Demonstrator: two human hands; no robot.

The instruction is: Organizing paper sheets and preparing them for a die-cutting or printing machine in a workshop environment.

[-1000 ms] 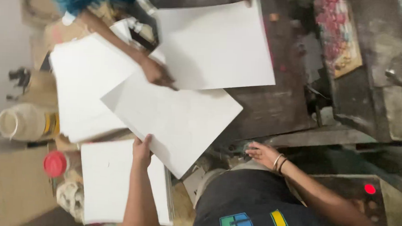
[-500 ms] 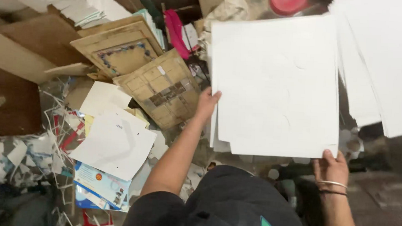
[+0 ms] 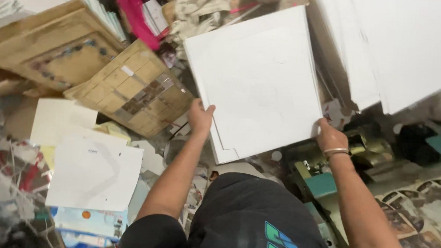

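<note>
Hands hold a stack of big white square paper sheets (image 3: 258, 80) up in the middle of the scene. The left hand (image 3: 199, 117) grips the left edge of the stack, low down, with the thumb on top and the fingers tucked behind. The right hand (image 3: 329, 136) pinches the near right corner of the same stack, and a thin metal bangle (image 3: 335, 152) sits on that wrist. The stack is tilted, with its far corner pointing up and away. At the near edge the sheets do not line up, so a few lower ones stick out like little steps.

Just to the right of the stack, more large white sheets (image 3: 400, 48) lie spread on a raised surface, and the stack's right edge is close beside them. To the left of the stack a flat tan cardboard board with a grid of squares (image 3: 132, 86) lies tilted on the mess, near the left hand. Farther left is a light wooden frame panel (image 3: 43, 44). Near and to the left, loose white paper sheets (image 3: 94, 173) lie on a heap of scraps and cuttings. A bright pink strip (image 3: 133, 11) lies at the far side, above the tan board. Below the hands you can see the person's black shirt with a blue and green print (image 3: 255, 221). A small teal metal machine part (image 3: 320, 184) sits near the right arm.
</note>
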